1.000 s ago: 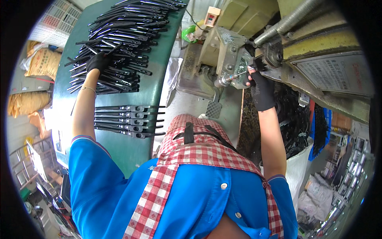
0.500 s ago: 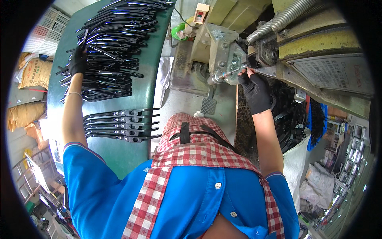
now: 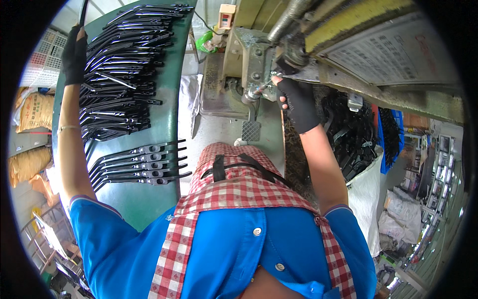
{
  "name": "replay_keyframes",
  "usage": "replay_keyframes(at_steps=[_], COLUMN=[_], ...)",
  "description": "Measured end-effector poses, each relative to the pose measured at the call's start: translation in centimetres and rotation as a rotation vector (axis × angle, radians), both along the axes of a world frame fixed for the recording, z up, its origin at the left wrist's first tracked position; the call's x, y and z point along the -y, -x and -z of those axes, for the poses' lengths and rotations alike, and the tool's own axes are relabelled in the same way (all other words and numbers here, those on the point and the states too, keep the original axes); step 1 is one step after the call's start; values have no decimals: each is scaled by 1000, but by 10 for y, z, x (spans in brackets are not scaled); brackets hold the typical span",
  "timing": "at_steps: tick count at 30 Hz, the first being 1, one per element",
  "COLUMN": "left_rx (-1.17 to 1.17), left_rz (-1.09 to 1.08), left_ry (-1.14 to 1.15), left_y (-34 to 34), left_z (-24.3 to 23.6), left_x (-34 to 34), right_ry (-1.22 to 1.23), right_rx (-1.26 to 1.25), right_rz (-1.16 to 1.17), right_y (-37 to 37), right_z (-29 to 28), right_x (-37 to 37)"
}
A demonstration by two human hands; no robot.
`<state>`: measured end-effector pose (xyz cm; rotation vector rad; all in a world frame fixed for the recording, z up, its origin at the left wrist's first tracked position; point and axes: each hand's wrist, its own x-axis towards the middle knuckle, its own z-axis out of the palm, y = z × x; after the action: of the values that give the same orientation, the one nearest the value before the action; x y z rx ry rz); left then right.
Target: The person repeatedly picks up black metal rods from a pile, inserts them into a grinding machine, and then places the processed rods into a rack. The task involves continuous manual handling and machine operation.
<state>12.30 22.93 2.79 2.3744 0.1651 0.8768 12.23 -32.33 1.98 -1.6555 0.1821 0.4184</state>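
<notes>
My left hand [image 3: 74, 57], in a black fingerless glove, is closed around a slim black wiper arm [image 3: 83, 12] that points up past the far left edge of the table. Just right of it lies a dense pile of black wiper arms [image 3: 124, 70]. My right hand [image 3: 301, 102], gloved alike, is at the press machine [image 3: 256, 55], its fingertips pinched together by the tooling. What they hold there is too small to make out. Nearer me, a neat row of several wiper arms [image 3: 154, 166] lies on the green table [image 3: 132, 202].
A foot pedal [image 3: 250, 130] sits on the floor below the press. To the right, a white sack [image 3: 366, 189] holds many black parts, with a blue crate [image 3: 391, 134] beyond it. The machine's large yellow-green body [image 3: 348, 25] overhangs at the upper right.
My left hand has moved up and left, lifting a wiper arm off the pile. My right hand stays at the press, its fingers closer to the tooling. The whole view has shifted slightly.
</notes>
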Motion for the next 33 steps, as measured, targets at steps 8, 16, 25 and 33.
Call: replay_keyframes(at_steps=[8, 16, 25, 33], left_rx=[-225, -521, -595, -634], left_rz=[442, 636, 671, 763], left_ry=[-285, -304, -233, -224], left_y=[74, 89, 82, 75], left_z=[6, 14, 28, 30], left_x=[153, 247, 329, 338], right_ry=[718, 1369, -372, -554], right_rx=[407, 16, 160, 40], right_rz=[176, 75, 479, 219], right_y=[-38, -9, 10, 39], right_z=[145, 189, 62, 25], right_x=[192, 269, 149, 90])
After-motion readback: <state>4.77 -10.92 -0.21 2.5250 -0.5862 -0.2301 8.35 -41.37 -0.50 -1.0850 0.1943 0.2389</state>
